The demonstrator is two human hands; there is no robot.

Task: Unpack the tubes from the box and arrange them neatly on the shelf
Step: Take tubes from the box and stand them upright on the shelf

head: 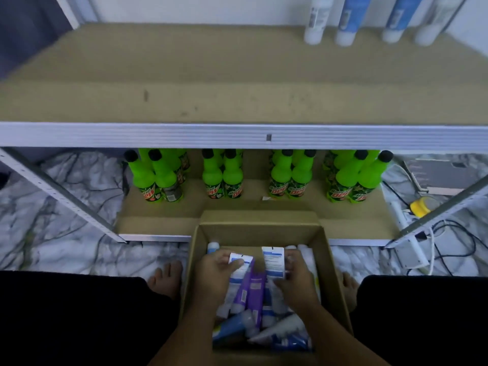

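Metal-framed shelf [237,75] with brown boards: four white and blue tubes [369,19] upright at back right, green soda bottles [258,175] below. Open brown cardboard box [327,249] on marble floor, tubes piled inside. Left hand [219,270] pinches a white-blue tube [239,270]; right hand [298,273] grips another white tube [273,262].

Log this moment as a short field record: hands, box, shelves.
left hand: grips the crimped end of a white and blue tube inside the box
right hand: grips a second white and blue tube, label side up
open brown cardboard box: on the floor, many tubes left, among them a purple tube
upper fibreboard shelf: four white and blue tubes standing at the back right
lower shelf: green soda bottles in groups
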